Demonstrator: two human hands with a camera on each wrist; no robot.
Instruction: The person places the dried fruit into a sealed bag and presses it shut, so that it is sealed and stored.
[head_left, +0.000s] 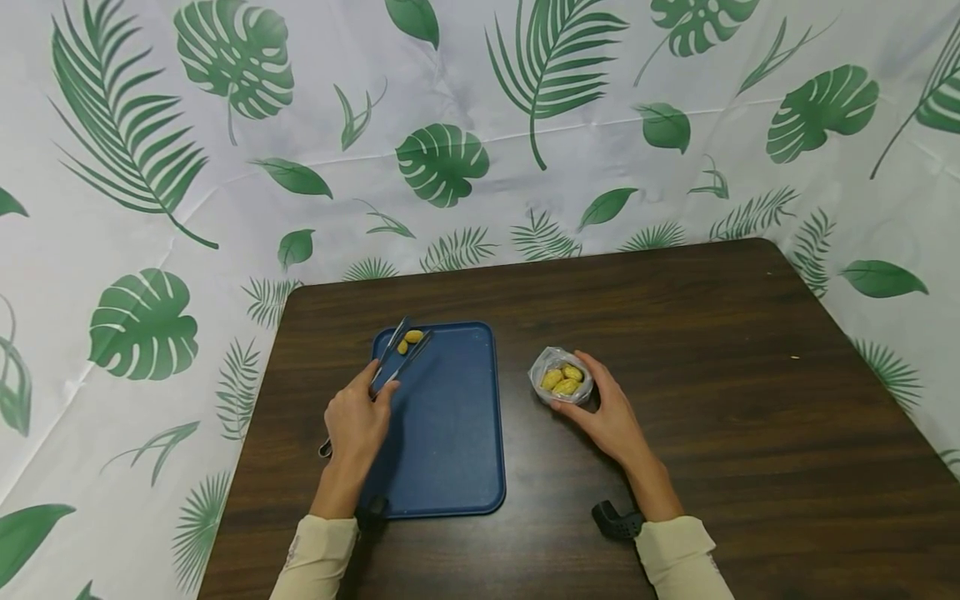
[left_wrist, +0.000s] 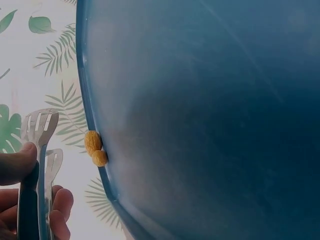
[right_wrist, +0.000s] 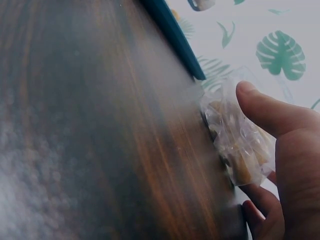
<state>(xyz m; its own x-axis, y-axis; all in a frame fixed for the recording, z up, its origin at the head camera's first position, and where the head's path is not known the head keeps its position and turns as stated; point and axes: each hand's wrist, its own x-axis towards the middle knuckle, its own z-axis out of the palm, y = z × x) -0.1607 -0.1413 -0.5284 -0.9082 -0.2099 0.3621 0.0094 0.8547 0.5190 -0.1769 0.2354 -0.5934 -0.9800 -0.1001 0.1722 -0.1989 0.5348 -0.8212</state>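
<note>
My left hand (head_left: 357, 423) grips metal tongs (head_left: 392, 342) over the blue tray (head_left: 448, 433). Spread apart, the tongs' two arms stand on either side of two yellow-brown, wrinkled nut-like pieces (head_left: 414, 337) at the tray's far left corner. In the left wrist view, slotted tips show on the tongs (left_wrist: 40, 127), away from the pieces (left_wrist: 93, 143). To the right of the tray, my right hand (head_left: 611, 421) holds a clear plastic bag (head_left: 537, 372) between thumb and fingers. Several similar pieces (head_left: 566, 387) lie inside its open top. In the right wrist view, the bag (right_wrist: 237, 135) looks crumpled.
Everything stands on a dark wood-grain table (head_left: 720, 400). A white cloth with green leaves (head_left: 442, 165) hangs behind the table's far edge. One tiny pale speck (head_left: 794, 357) lies on the right part of the table.
</note>
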